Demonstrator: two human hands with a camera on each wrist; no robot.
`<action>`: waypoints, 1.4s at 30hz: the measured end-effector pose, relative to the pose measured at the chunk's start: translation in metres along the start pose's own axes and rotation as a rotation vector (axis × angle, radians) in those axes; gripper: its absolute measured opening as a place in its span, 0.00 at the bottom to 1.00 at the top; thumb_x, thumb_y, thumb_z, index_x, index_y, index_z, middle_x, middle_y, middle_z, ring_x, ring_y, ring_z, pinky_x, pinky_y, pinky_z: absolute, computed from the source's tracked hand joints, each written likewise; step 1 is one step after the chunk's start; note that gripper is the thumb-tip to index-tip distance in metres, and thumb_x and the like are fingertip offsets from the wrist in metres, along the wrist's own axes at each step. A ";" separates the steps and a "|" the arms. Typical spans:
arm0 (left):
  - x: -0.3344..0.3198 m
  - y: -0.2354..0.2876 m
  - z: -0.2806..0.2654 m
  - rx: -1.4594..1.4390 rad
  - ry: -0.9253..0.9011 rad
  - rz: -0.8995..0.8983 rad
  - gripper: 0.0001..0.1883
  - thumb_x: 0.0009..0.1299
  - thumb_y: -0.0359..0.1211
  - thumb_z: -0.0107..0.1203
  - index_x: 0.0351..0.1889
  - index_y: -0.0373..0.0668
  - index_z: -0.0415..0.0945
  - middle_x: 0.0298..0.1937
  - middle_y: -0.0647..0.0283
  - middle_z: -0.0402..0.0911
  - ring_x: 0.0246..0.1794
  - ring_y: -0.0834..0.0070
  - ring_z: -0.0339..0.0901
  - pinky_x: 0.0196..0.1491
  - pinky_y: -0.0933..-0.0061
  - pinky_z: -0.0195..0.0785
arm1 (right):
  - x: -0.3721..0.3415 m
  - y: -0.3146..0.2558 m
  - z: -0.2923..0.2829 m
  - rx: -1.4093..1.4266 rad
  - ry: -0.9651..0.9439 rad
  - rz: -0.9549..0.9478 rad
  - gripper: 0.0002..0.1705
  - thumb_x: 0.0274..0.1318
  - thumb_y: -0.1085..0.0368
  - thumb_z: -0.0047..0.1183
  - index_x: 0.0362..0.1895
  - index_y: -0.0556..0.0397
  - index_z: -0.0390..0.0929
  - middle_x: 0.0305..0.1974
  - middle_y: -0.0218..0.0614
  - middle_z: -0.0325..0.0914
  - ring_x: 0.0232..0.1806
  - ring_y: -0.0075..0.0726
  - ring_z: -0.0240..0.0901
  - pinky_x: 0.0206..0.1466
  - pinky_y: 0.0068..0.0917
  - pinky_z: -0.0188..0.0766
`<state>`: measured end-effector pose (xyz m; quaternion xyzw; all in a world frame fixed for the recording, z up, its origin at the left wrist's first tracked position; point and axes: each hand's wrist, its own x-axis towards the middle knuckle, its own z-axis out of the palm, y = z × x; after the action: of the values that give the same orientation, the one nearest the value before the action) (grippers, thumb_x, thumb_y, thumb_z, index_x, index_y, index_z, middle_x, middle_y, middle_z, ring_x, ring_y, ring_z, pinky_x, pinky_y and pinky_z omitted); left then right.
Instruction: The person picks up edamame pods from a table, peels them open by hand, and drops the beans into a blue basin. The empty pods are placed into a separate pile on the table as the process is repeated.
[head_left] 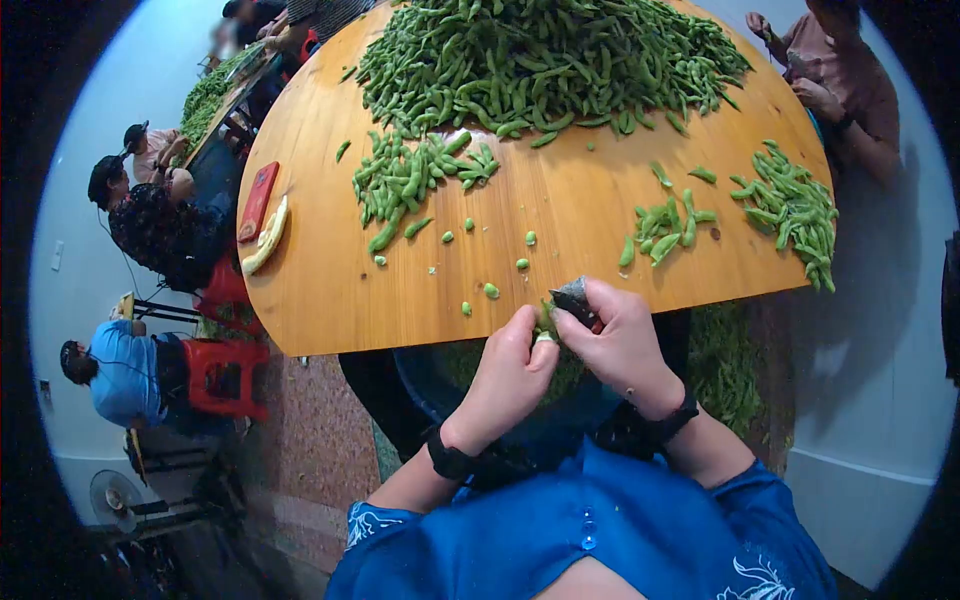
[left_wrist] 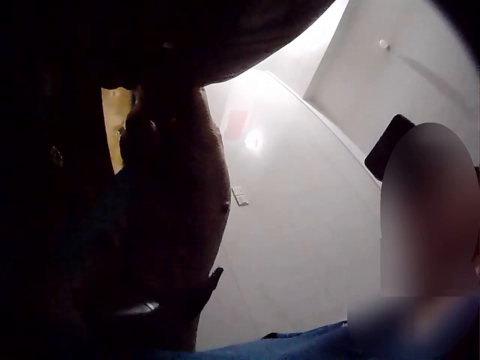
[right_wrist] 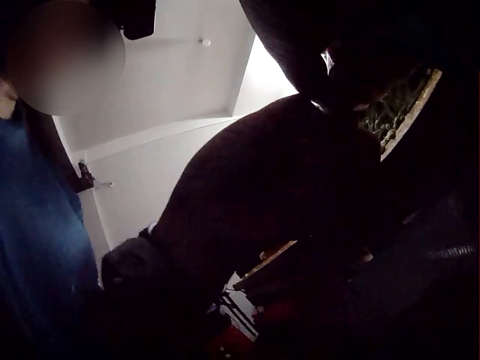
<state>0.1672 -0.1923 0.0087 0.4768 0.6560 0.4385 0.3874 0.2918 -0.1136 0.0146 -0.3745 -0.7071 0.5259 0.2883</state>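
Just past the table's near edge, my left hand [head_left: 508, 372] pinches a green soybean pod [head_left: 544, 320] between thumb and fingers. My right hand [head_left: 628, 345] meets it there, gripping a small dark tool with a grey, blade-like top [head_left: 571, 296]; its exact kind I cannot tell. Both wrist views are dark, the hands mostly silhouettes. Several loose shelled beans [head_left: 491, 291] lie on the wooden table [head_left: 330, 260] ahead of the left hand. A few pods [head_left: 660, 228] are spread beyond the right hand.
A large heap of pods [head_left: 540, 65] covers the far side, with smaller piles at left [head_left: 400, 180] and right [head_left: 795, 210]. A red phone-like object [head_left: 259, 201] and a yellowish peel [head_left: 268, 236] lie at the left edge. Below is a blue tub [head_left: 415, 385]. Another person [head_left: 850, 90] sits far right.
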 end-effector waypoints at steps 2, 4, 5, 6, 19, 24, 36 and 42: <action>-0.003 0.000 -0.002 0.176 0.018 0.007 0.05 0.61 0.26 0.45 0.31 0.32 0.64 0.24 0.47 0.68 0.24 0.54 0.69 0.30 0.62 0.63 | 0.003 0.010 0.000 0.064 -0.015 -0.015 0.07 0.49 0.66 0.55 0.29 0.58 0.74 0.17 0.32 0.70 0.20 0.16 0.64 0.22 0.21 0.62; -0.005 -0.003 0.002 0.175 0.065 0.077 0.04 0.61 0.25 0.45 0.31 0.33 0.66 0.22 0.50 0.67 0.22 0.63 0.67 0.28 0.66 0.62 | 0.002 0.010 0.001 0.073 -0.027 -0.005 0.08 0.49 0.66 0.55 0.29 0.58 0.74 0.17 0.32 0.70 0.20 0.16 0.63 0.22 0.21 0.62; -0.006 -0.005 0.003 0.173 0.115 0.151 0.03 0.61 0.25 0.45 0.30 0.33 0.67 0.20 0.54 0.66 0.19 0.71 0.66 0.25 0.69 0.61 | 0.002 0.010 0.002 0.081 -0.039 0.001 0.08 0.49 0.66 0.56 0.29 0.58 0.74 0.17 0.31 0.69 0.20 0.16 0.63 0.22 0.21 0.62; -0.008 -0.007 0.004 0.173 0.115 0.149 0.03 0.61 0.25 0.45 0.30 0.33 0.67 0.20 0.54 0.66 0.19 0.71 0.66 0.25 0.69 0.61 | 0.000 0.008 0.002 0.081 -0.040 0.003 0.08 0.49 0.66 0.56 0.29 0.58 0.74 0.17 0.31 0.69 0.20 0.16 0.63 0.22 0.21 0.62; -0.013 -0.030 -0.002 0.022 -0.112 0.054 0.11 0.63 0.25 0.44 0.42 0.33 0.70 0.28 0.49 0.74 0.27 0.62 0.74 0.33 0.65 0.67 | -0.002 -0.006 -0.001 0.137 0.033 0.022 0.03 0.53 0.69 0.52 0.33 0.54 0.74 0.20 0.22 0.70 0.16 0.11 0.62 0.17 0.14 0.59; -0.020 -0.022 -0.015 0.586 -0.205 0.106 0.09 0.62 0.30 0.52 0.39 0.37 0.74 0.34 0.46 0.76 0.37 0.49 0.74 0.40 0.59 0.70 | 0.042 0.020 -0.064 -0.041 0.201 -0.104 0.11 0.57 0.68 0.48 0.42 0.61 0.76 0.24 0.25 0.72 0.25 0.16 0.66 0.28 0.18 0.65; 0.077 -0.028 -0.113 0.959 0.540 0.371 0.09 0.60 0.25 0.50 0.38 0.37 0.73 0.39 0.52 0.73 0.34 0.55 0.74 0.37 0.59 0.69 | 0.042 0.028 -0.093 -0.126 0.260 -0.017 0.17 0.60 0.70 0.43 0.53 0.61 0.71 0.26 0.28 0.70 0.27 0.18 0.65 0.31 0.18 0.64; 0.077 -0.027 -0.113 1.065 0.352 0.177 0.04 0.61 0.25 0.45 0.33 0.35 0.69 0.34 0.47 0.74 0.33 0.48 0.75 0.34 0.53 0.69 | 0.030 0.006 -0.066 -0.118 0.063 -0.111 0.18 0.57 0.71 0.44 0.52 0.63 0.70 0.25 0.33 0.71 0.27 0.25 0.70 0.31 0.23 0.68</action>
<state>0.0358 -0.1457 0.0115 0.5794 0.7987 0.1508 -0.0600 0.3295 -0.0529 0.0275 -0.3676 -0.7470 0.4545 0.3165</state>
